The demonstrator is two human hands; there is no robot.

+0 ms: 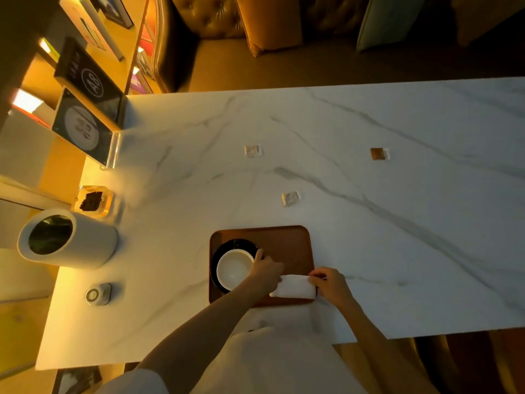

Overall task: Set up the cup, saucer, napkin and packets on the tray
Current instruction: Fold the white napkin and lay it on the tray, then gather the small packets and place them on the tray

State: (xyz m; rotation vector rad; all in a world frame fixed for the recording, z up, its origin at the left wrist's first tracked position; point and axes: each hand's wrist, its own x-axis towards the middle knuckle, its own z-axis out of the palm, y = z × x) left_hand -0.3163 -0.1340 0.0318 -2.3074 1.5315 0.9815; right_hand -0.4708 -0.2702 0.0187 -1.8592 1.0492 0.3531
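Note:
A brown wooden tray lies near the table's front edge. On its left half a white cup stands on a black saucer. A folded white napkin lies across the tray's front right corner. My left hand holds the napkin's left end, beside the cup. My right hand pinches its right end. Three packets lie on the marble beyond the tray: a pale one nearest, another pale one farther back, and a brown one to the right.
At the table's left side stand a white cylindrical container, a glass dish with dark contents, a small round call button and an upright acrylic sign. Sofas and cushions stand behind the far edge.

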